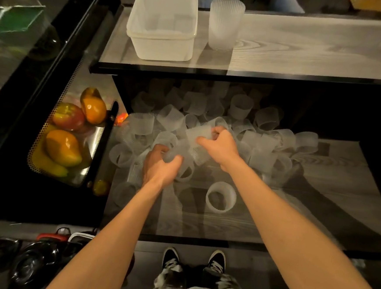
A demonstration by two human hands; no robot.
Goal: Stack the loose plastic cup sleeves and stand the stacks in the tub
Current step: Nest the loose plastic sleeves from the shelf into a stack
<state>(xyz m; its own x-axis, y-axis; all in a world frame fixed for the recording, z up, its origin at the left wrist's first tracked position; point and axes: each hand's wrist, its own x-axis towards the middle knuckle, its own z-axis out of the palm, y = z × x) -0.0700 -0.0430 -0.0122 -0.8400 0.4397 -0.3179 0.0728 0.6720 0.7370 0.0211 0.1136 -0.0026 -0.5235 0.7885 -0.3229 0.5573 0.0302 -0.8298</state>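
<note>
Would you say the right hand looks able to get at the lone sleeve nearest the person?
Probably yes: the lone sleeve sits apart from the pile, uncovered, though the right hand is gripping another sleeve.

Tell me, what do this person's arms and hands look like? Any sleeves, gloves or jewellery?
Both arms are bare as far up as the picture shows: no sleeve covers the left arm or the right arm. The left hand and right hand wear no gloves, and no watch, bracelet or ring shows on the wrists or fingers.
</note>
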